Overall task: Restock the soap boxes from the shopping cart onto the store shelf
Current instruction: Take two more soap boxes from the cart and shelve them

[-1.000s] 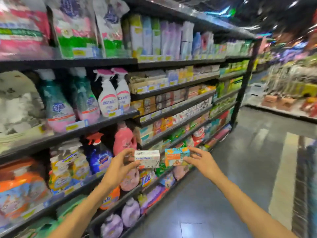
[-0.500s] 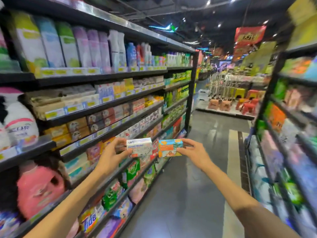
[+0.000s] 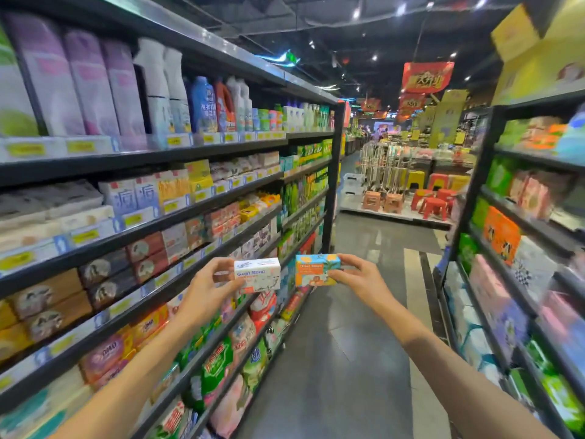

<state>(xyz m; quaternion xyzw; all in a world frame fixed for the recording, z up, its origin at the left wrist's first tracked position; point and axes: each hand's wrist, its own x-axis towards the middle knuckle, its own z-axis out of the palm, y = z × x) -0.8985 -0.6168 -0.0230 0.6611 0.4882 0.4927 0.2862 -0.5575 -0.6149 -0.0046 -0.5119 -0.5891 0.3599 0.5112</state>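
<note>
My left hand [image 3: 207, 288] grips a white soap box [image 3: 258, 275] with blue lettering by its left end. My right hand [image 3: 361, 278] pinches an orange and teal soap box [image 3: 316, 269] by its right end. Both boxes are held side by side at chest height, a small gap between them, out in the aisle just right of the store shelf [image 3: 190, 213]. Rows of boxed soap [image 3: 148, 251] fill the shelf's middle levels to the left of my hands. The shopping cart is out of view.
A second shelving unit [image 3: 506, 223] with packaged goods lines the right side of the aisle. The grey floor [image 3: 348, 343] runs ahead between both units. Red and orange plastic stools [image 3: 433, 204] stand on a display at the aisle's far end.
The view has swung right along the shelf, from spray bottles to the soap section and down the aisle. Both hands keep the same boxes, held out in front.
</note>
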